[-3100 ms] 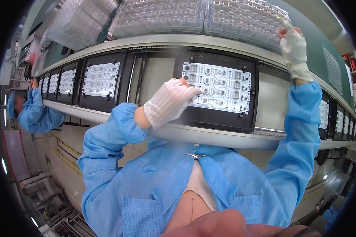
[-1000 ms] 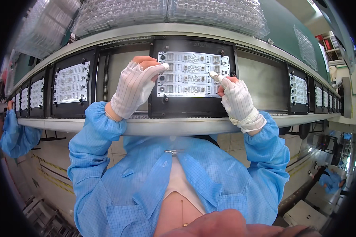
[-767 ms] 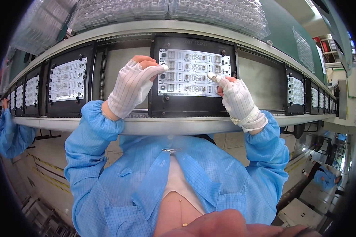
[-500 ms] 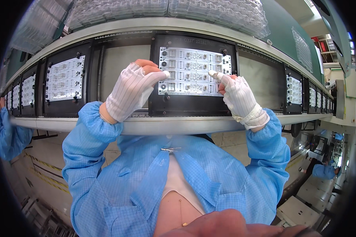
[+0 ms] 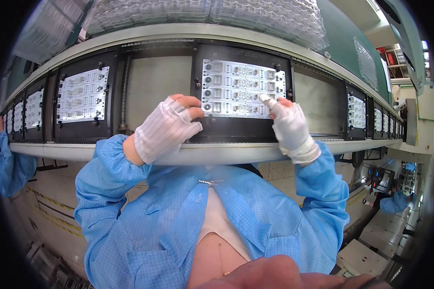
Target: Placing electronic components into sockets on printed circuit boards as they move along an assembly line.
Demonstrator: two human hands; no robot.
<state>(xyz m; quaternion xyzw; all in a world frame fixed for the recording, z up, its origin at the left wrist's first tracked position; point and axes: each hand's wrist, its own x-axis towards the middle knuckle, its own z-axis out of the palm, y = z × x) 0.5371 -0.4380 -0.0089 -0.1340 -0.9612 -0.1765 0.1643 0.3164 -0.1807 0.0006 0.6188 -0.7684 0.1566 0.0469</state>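
Observation:
A white printed circuit board panel (image 5: pixel 243 83), marked into several strips with small parts and dark round parts along its left side, lies in a black carrier frame (image 5: pixel 241 131) in front of me. My left hand (image 5: pixel 169 127), in a striped white glove with bare fingertips, rests at the panel's lower left corner. Its fingers are bent, with a gap between them and the thumb, and no held thing shows. Over the panel's lower right part, my right hand (image 5: pixel 290 126) lays its white-covered thumb on the board. The other fingers curl inward, and what they hold, if anything, is hidden.
More panels in black carriers line the conveyor, one to the left (image 5: pixel 82 95) and one to the right (image 5: pixel 357 111). Stacked clear plastic trays (image 5: pixel 270 19) stand beyond the far rail. A metal rail (image 5: pixel 226 153) runs along the near edge. Another person's blue sleeve (image 5: pixel 14 164) shows at far left.
My left hand has drawn back from the panel's left column toward its lower corner, thumb lifted off. The right thumb has shifted slightly down and right. The carrier sits a little further right.

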